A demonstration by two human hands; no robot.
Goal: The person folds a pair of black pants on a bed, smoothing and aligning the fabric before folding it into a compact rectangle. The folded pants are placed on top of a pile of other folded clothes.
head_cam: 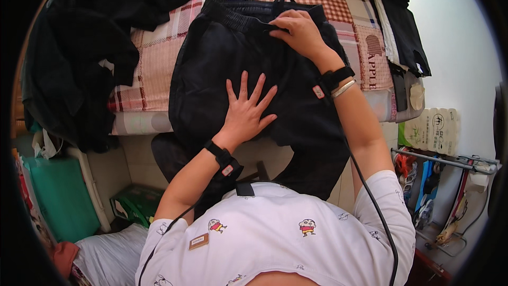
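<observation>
Black trousers (202, 67) with an elastic waistband lie on the bed, waist away from me, the legs hanging over the near edge. My left hand (249, 107) rests flat on the front of them, fingers spread, gripping nothing. At the waistband (238, 20), my right hand (295, 31) pinches the fabric's edge between thumb and fingers. A drawstring loop (282, 2) sticks up just beyond those fingers. Both wrists wear black straps with small boxes.
A patchwork bedspread (158, 59) covers the bed. Dark clothes (71, 55) are heaped on the left, and more folded dark garments (401, 28) lie at the right edge. Below stand a green box (59, 198), a paper roll pack (432, 131) and a metal rack (444, 161).
</observation>
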